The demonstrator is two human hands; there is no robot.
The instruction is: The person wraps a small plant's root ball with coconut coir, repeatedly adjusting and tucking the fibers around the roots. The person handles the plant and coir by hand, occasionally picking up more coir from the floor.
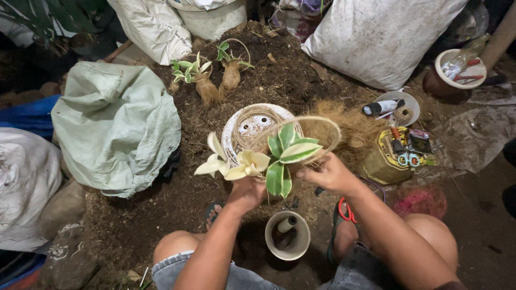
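Hands meet at the middle of the frame around a small variegated plant (pixel 279 156) with green-and-cream leaves and a few pale yellow ones. The left hand (pixel 246 192) is closed around the base of the plant from below, holding it upright. The right hand (pixel 328 174) grips a thin wire loop (pixel 314 122) that arcs up and over the plant toward the upper right; its fingers are pinched narrow on the wire at the plant's right side.

Just behind the plant, touching the soil, lies a round white lid (pixel 252 126) with holes, with coils of wire resting on it. Loose brown coconut fibre (pixel 352 129) is heaped to the right of it. Two more small plants with fibre-wrapped roots (pixel 212 80) lie on the soil mound (pixel 279 70) in the upper middle of the frame.

At the bottom centre, between the person's knees, stands a white cup (pixel 287 236) with a dark roll inside. A yellow tin (pixel 387 156) holding scissors and tools sits at centre right, with a small white dish (pixel 403 104) of oddments just above it. A pale green sack (pixel 115 126) fills the left side, and a large white sack (pixel 381 37) lies at the upper right. A bowl with tools (pixel 459 67) stands at the far upper right.
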